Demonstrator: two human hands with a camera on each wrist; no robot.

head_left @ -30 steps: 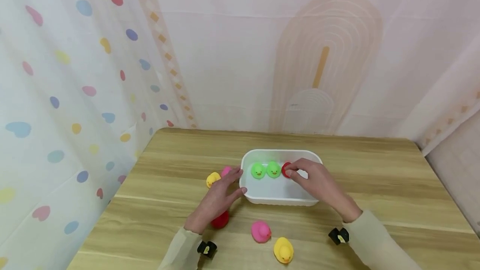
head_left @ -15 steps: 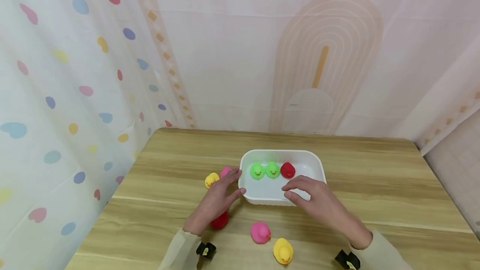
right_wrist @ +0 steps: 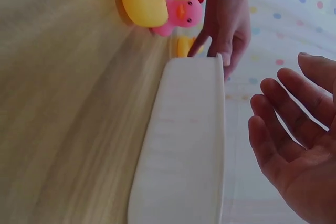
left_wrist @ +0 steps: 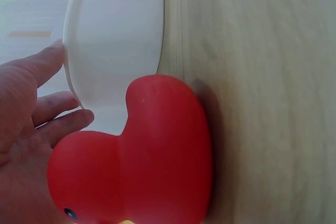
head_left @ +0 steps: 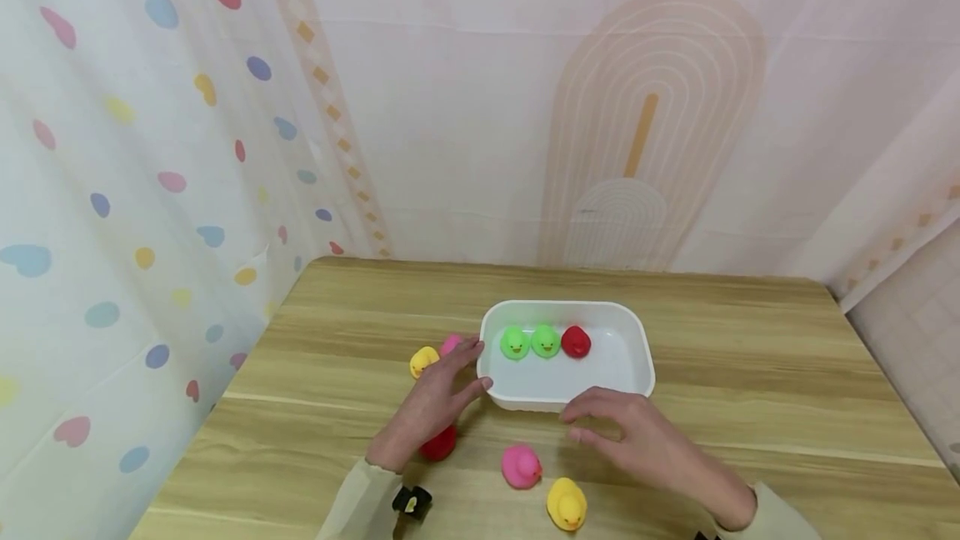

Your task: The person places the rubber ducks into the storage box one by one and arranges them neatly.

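A white plastic box (head_left: 615,369) holds two green rubber ducks (head_left: 515,345) and a red rubber duck (head_left: 576,343) in a row along its far side. My left hand (head_left: 437,407) rests at the box's left end, thumb and fingertips against the rim. Close by its wrist lies another red rubber duck (left_wrist: 163,150), partly hidden in the head view. My right hand (head_left: 637,440) hovers just in front of the box's near right side, fingers loosely bent and nothing in them. Nearest to it are a pink rubber duck (head_left: 521,467) and a yellow rubber duck (head_left: 566,505).
Beyond my left hand, a second yellow duck (head_left: 423,360) and a second pink duck (head_left: 451,344) lie on the wooden table (head_left: 757,373), partly covered by the hand. A patterned curtain (head_left: 465,148) hangs behind and to the left.
My right hand has released the red duck in the box, then drawn back over the near rim toward me. The left hand has stayed at the box's left end.
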